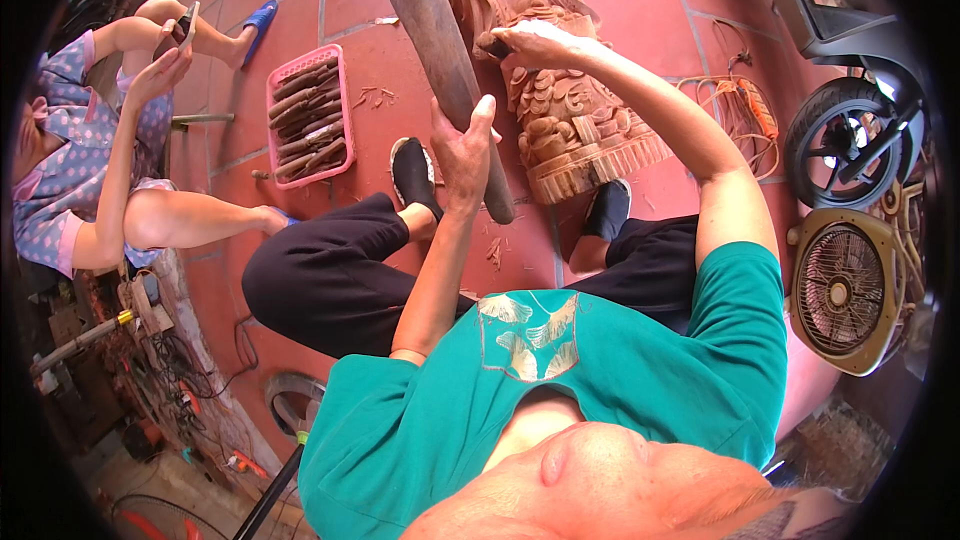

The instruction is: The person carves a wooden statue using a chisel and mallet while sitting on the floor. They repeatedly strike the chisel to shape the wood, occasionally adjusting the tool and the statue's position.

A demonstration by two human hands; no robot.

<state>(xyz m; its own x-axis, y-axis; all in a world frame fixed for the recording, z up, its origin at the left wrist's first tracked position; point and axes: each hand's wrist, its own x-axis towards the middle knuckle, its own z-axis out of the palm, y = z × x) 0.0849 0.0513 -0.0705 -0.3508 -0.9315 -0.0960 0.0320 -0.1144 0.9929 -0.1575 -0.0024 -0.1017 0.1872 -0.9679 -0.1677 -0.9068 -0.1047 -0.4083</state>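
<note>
The left grip was wrapped around a long wooden mallet, the fingers behind it and the thumb lying along its near side. The mallet's broader end pointed up and away from the wearer, while its narrower end ran down between the two dark shoes. The right grip was closed narrowly on a short dark tool, of which only one end stuck out past the fingers; the rest of it was hidden.

A pink basket stood on the red tiled floor to the left of the mallet, well apart from both hands. It held a pile of brown wooden-handled tools, lying slantwise side by side and filling most of its width.

The carved wooden piece lay on the floor ahead of the wearer, directly beneath the right grip and just to the right of the left one. Rows of rounded relief and a ridged band marked its near end. Whether the dark tool touched the carving could not be told. Wood shavings were scattered near the basket and between the feet. At the left, a seated person held a phone.
</note>
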